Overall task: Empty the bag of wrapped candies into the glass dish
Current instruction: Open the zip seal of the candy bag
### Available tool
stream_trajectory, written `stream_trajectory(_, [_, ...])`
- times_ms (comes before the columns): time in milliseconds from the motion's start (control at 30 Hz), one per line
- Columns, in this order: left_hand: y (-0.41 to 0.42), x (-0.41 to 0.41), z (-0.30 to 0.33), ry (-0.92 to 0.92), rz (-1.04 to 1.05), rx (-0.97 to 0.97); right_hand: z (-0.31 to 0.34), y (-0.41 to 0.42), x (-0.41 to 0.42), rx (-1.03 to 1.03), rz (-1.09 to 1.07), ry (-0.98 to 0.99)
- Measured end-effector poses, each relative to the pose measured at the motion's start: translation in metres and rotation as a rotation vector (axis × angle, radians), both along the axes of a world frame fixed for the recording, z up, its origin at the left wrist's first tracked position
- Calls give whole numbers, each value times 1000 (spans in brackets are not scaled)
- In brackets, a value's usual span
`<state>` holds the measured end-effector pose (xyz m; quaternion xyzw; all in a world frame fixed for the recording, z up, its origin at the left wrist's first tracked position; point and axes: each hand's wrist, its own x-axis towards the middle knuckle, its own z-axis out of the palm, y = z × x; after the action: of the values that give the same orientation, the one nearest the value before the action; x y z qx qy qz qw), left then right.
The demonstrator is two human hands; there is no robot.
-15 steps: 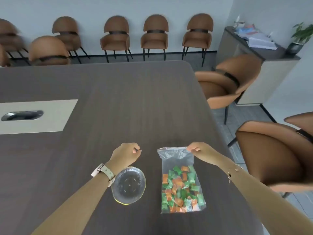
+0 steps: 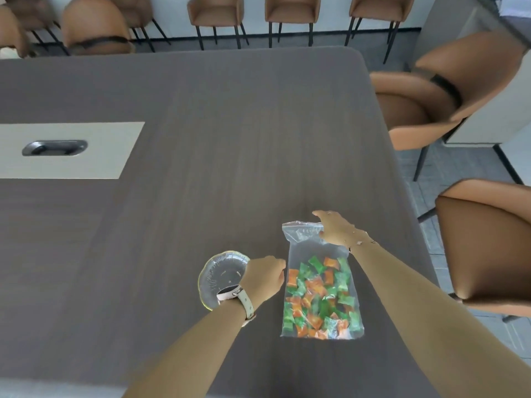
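A clear zip bag [image 2: 309,248] lies flat on the dark table, zip end away from me. Its lower half holds several green and orange wrapped candies [image 2: 319,300]. My right hand [image 2: 334,229] rests on the bag's top right corner and pinches the zip edge. To the left of the bag stands the empty glass dish [image 2: 218,275] with a gold rim. My left hand [image 2: 264,280], with a watch on the wrist, hovers over the dish's right side, fingers curled shut, knuckles close to the bag's left edge. It hides part of the dish.
The table's right edge [image 2: 402,196] runs close to the bag. Two orange chairs [image 2: 485,245] stand just beyond it. A beige cable panel [image 2: 109,150] with a grey slot sits at the left. More chairs line the far wall.
My left hand has moved from beyond the dish to over its right side, closer to the bag. My right hand stays at the bag's top corner. The view has tilted down.
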<state>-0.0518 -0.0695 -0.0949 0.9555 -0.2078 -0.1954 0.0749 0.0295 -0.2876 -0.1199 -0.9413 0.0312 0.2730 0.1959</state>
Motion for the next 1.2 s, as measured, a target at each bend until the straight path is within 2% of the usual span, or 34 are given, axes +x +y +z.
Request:
stream_trajectory(167, [-18, 7, -3, -50, -33, 32, -17, -3, -2, -156, 96, 43])
stream_trajectory(267, [-25, 10, -3, -70, -2, -29, -11, -3, -9, 6, 74, -21])
stream_trajectory(367, [-34, 14, 2, -124, 30, -115, 8, 6, -22, 109, 165, -102])
stream_trajectory(467, [-43, 23, 12, -205, 39, -169, 29, 11, -29, 118, 252, -214])
stream_trajectory(567, [-52, 31, 27, -272, -24, -43, 46, 11, -33, 144, 244, -255])
stream_trajectory(667, [-57, 40, 33, -344, 14, 3, 59, 3, -38, 170, 190, -296])
stream_trajectory(867, [-58, 43, 51, -371, 87, -184, 80, -11, -42, 176, 163, -345])
stream_trajectory(1033, [-62, 42, 68, -442, 141, -247, 97, -9, -40, 123, 195, -383])
stream_trajectory(1200, [-60, 51, 87, -121, 433, -441, 113, -3, -38, 92, 230, -398])
